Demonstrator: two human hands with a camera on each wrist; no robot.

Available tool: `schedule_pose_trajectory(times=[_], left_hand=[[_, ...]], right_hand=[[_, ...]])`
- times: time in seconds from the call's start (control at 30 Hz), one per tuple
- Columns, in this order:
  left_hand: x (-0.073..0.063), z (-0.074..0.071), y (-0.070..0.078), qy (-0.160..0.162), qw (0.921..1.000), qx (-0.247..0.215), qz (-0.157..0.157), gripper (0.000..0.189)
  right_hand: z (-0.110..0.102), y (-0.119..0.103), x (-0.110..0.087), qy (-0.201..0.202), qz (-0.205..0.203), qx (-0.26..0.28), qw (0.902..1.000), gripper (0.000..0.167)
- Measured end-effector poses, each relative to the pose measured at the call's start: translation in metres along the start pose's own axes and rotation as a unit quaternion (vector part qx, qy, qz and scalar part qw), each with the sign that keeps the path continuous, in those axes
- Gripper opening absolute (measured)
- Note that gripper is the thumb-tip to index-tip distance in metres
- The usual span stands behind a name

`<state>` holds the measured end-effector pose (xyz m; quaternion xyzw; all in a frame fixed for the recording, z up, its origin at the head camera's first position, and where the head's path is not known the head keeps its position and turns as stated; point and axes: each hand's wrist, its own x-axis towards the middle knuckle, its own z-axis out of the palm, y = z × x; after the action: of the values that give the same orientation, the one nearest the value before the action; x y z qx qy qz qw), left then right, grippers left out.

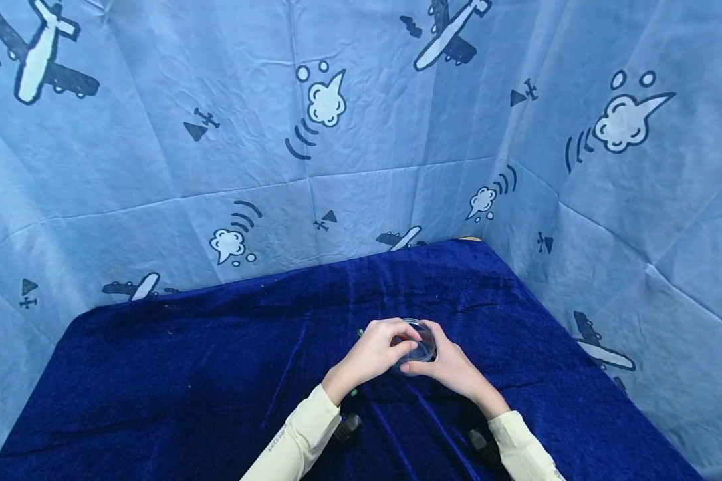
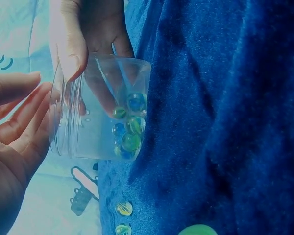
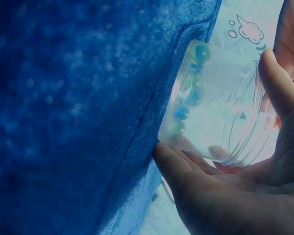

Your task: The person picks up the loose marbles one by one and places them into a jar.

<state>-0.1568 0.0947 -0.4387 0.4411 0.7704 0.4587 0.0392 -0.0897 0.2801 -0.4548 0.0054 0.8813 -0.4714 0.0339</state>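
A clear plastic jar (image 1: 425,344) stands upright on the blue cloth, its mouth uncovered. Several blue, green and yellowish glass marbles (image 2: 131,142) lie at its bottom. My right hand (image 1: 452,366) grips the jar's side, with the thumb near the threaded rim and the fingers wrapped round the wall. Over the mouth hovers my left hand (image 1: 378,351), fingers bent loosely at the rim. No marble shows between those fingers in the left wrist view. From the right wrist, the jar (image 3: 218,110) shows its marbles in a layer along the base.
Loose marbles lie on the cloth left of the jar: a yellow-streaked marble (image 2: 124,208), a greenish marble (image 2: 123,229) and a blurred green round thing (image 2: 198,230). Dark blue velvet (image 1: 216,361) covers the table. Light blue printed curtains (image 1: 361,147) hang behind and at the sides.
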Motion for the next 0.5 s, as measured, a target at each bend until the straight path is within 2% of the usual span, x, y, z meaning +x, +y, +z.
schedule_pose_trajectory(times=[0.5], left_hand=[[-0.0017,-0.0007,-0.002,0.026,0.9994,0.018,0.011,0.013]], right_hand=[[0.0012,0.0012,0.0003,0.005,-0.005,-0.013,0.9999,0.095]])
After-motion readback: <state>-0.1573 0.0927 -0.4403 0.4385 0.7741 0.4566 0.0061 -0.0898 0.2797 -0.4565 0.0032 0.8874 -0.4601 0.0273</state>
